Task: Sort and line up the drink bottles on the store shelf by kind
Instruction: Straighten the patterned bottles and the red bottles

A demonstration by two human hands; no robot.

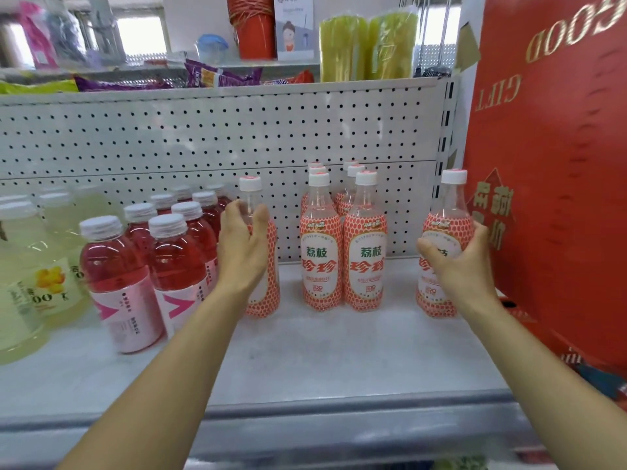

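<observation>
On the white shelf [339,361] stand lychee soda bottles with red-and-white labels and white caps. My left hand [242,247] grips one lychee bottle [263,262] left of the middle. My right hand [456,257] grips another lychee bottle [448,212] at the right, next to a red box. Between them two rows of the same lychee bottles [342,252] run back to the pegboard. Left of my left hand stand rows of pink drink bottles [169,262]. At the far left are pale yellow drink bottles [30,266].
A large red gift box [549,164] walls off the shelf's right side. The white pegboard back panel [203,137] stands behind the bottles. An upper shelf carries snack bags [217,76], red cups and yellow packs. The shelf's front lip [339,425] runs across below my arms.
</observation>
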